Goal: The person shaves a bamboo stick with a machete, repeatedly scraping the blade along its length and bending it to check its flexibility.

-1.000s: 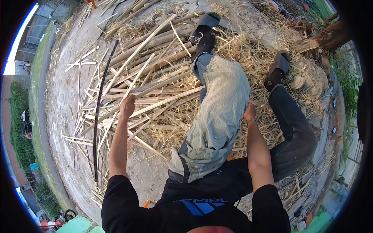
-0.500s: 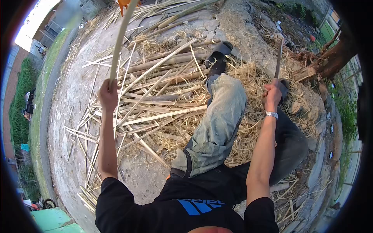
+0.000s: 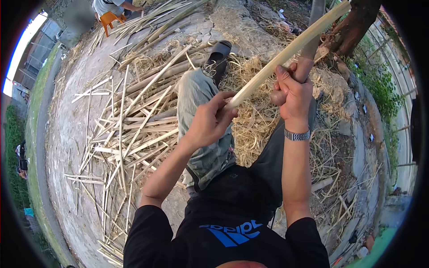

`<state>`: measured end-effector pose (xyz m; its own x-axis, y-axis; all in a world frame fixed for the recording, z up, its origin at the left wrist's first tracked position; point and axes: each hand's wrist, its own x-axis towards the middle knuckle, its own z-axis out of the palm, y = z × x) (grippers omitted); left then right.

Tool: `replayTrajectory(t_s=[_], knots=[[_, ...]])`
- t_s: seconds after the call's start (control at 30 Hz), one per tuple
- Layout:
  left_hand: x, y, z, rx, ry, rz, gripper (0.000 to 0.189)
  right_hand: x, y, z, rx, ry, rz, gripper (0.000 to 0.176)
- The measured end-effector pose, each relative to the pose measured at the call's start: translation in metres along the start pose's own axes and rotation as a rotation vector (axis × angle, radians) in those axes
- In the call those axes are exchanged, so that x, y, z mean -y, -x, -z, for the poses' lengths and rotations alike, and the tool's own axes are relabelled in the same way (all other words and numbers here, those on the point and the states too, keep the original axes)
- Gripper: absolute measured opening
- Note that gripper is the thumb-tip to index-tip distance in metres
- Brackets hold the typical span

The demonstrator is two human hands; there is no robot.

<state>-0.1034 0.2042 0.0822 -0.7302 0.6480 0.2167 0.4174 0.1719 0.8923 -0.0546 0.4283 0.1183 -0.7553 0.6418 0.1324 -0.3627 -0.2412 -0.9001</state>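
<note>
My left hand [image 3: 206, 121] is closed round the lower end of a long pale bamboo strip [image 3: 286, 54], which slants up to the right. In my right hand [image 3: 296, 97], closed in a fist, is a knife, its blade [image 3: 317, 12] pointing up and away from me. The strip crosses in front of the blade, hiding part of it. A rounded brown handle end [image 3: 278, 97] sticks out at the left of the fist. Below the hands, one leg in a greyish cloth cover [image 3: 196, 98] stretches forward, with a dark sandal [image 3: 220, 50] on the foot.
Split bamboo strips [image 3: 134, 125] lie piled on the concrete to the left. Curly shavings [image 3: 252, 134] cover the ground between my legs. A tree trunk [image 3: 357, 27] stands at the upper right. Another person [image 3: 107, 6] sits on an orange stool [image 3: 109, 19] at the top left.
My left hand has come right and closer to my right hand, and the bamboo strip has swung from upright to slanting across the blade. The view has turned, bringing the other person into sight.
</note>
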Motion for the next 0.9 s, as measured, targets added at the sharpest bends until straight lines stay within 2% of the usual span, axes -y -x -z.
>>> replayTrajectory(t_s=[0.03,0.07,0.13,0.2,0.23,0.3,0.33,0.4,0.43,0.53,0.63,0.67,0.73,0.77,0.8,0.87,0.9], knots=[[0.002,0.008,0.008,0.059,-0.014,0.046,0.042,-0.001,-0.003,0.003,-0.017,-0.043,0.053,0.028],[0.011,0.022,0.019,0.053,-0.008,0.057,0.042,-0.001,-0.006,0.005,-0.033,-0.084,0.104,0.029],[0.040,0.051,0.042,0.123,-0.017,0.203,0.030,0.001,-0.012,0.013,-0.064,-0.050,0.074,0.031],[0.065,0.082,0.065,0.081,0.018,0.377,0.021,-0.004,-0.015,0.020,-0.089,-0.036,0.103,0.033],[0.072,0.094,0.071,-0.013,0.017,0.352,0.018,-0.003,-0.010,0.018,-0.152,0.092,0.085,0.025],[0.087,0.111,0.082,-0.141,-0.024,0.331,0.017,-0.010,0.001,0.030,-0.195,0.152,0.081,0.022],[0.093,0.118,0.084,-0.204,0.056,0.321,0.018,-0.013,0.008,0.035,-0.244,0.217,0.082,0.025],[0.095,0.122,0.084,-0.255,0.086,0.312,0.019,-0.020,0.027,0.040,-0.207,0.240,0.082,0.029],[0.093,0.122,0.082,-0.271,0.087,0.318,0.019,-0.021,0.036,0.043,-0.191,0.264,0.088,0.036],[0.089,0.109,0.079,-0.260,0.136,0.350,0.023,-0.025,0.053,0.039,-0.236,0.297,0.124,0.036],[0.088,0.089,0.082,-0.173,0.264,0.475,0.032,-0.023,0.050,0.052,-0.191,0.199,0.216,0.034],[0.090,0.084,0.083,-0.190,0.280,0.446,0.032,-0.024,0.046,0.059,-0.169,0.204,0.247,0.034],[0.090,0.074,0.086,-0.177,0.124,0.417,0.031,-0.021,0.040,0.066,-0.085,0.161,0.315,0.032],[0.088,0.073,0.090,-0.163,0.058,0.458,0.030,-0.018,0.041,0.070,-0.061,0.155,0.262,0.024],[0.086,0.072,0.091,-0.150,0.059,0.467,0.030,-0.017,0.040,0.073,-0.072,0.161,0.253,0.024],[0.084,0.078,0.093,-0.178,-0.136,0.415,0.031,-0.023,0.040,0.082,0.026,0.201,0.142,0.017],[0.081,0.080,0.097,-0.186,-0.268,0.394,0.032,-0.024,0.046,0.074,-0.023,0.189,0.063,0.013]])
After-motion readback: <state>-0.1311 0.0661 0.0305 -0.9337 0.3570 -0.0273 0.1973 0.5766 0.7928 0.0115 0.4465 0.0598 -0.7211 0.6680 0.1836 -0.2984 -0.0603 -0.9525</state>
